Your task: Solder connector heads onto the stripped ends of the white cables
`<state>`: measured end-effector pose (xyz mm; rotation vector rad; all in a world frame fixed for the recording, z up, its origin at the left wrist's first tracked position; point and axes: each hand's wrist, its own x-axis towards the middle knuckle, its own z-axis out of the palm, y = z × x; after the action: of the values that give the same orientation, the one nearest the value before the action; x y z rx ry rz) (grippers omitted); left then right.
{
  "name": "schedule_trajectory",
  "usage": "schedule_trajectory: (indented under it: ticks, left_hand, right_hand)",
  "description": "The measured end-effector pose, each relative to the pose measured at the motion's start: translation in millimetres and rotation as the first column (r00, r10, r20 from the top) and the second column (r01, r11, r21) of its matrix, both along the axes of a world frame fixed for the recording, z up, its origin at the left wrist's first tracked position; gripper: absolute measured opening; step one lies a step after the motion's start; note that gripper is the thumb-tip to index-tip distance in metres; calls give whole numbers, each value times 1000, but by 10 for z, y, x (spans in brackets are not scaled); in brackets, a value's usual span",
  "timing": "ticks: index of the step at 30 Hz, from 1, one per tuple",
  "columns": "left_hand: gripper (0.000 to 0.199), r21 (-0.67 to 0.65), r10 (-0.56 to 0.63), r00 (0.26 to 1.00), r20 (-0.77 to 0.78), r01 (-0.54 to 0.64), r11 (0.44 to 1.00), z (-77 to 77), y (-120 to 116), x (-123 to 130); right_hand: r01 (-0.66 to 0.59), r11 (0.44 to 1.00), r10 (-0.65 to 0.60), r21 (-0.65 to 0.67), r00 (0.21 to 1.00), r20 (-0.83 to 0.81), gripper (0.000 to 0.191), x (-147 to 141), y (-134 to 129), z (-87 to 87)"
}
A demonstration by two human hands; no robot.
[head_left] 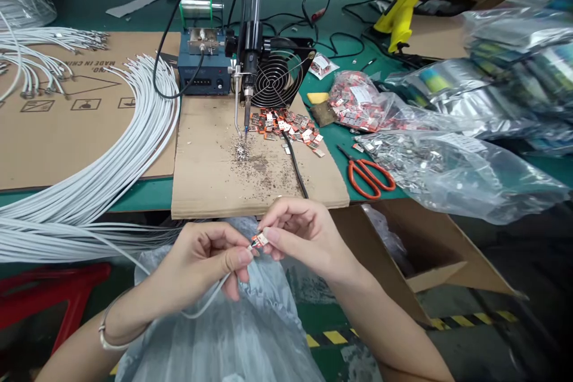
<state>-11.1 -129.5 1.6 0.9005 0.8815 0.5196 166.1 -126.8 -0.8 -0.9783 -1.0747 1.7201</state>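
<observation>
Just in front of the table edge, my left hand (210, 256) pinches a white cable (210, 298) close to its stripped end. My right hand (299, 236) grips a small orange and silver USB connector (261, 240) between thumb and fingers. The cable's thin wires meet the back of the connector; whether they are joined I cannot tell. Beyond my hands, a soldering iron (248, 98) hangs tip down in a stand, with solder crumbs below it. A pile of similar connectors (290, 125) lies to the right of the tip.
Bundled white cables (134, 125) curve across the left side. A blue soldering station (203, 65), solder spool (197, 7) and black fan (275, 77) stand behind. Orange-handled scissors (369, 176) and plastic bags of parts (447, 167) lie right. An open cardboard box (430, 245) sits below.
</observation>
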Motion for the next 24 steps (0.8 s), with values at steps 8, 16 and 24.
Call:
schedule_trajectory:
  ticks: [8, 16, 24]
  left_hand:
    - [23, -23, 41, 997, 59, -40, 999, -45, -4, -59]
    - [25, -105, 51, 990, 129, -38, 994, -99, 9, -74]
    - [24, -165, 67, 982, 177, -37, 986, -144, 37, -52]
  right_hand:
    - [12, 999, -12, 46, 1000, -3, 7, -41, -8, -1]
    - [-12, 1000, 12, 2, 998, -61, 15, -61, 11, -19]
    - [-5, 1000, 4, -11, 998, -68, 13, -64, 16, -74]
